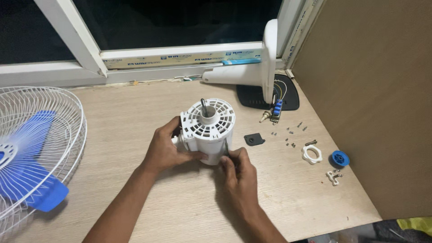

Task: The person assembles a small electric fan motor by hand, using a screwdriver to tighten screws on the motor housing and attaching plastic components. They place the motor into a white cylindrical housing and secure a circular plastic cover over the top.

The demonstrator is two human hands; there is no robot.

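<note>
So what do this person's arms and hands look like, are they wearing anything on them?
Nothing is worn. The left hand and right hand are bare, with no gloves, and no rings or watch that I can see. Both forearms are uncovered as far as the picture's lower edge, with no sleeve in view.

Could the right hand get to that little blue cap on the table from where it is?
Probably yes. The right hand rests at the white fan motor, and the bare table lies between it and the blue cap, with only small parts nearby.
</note>
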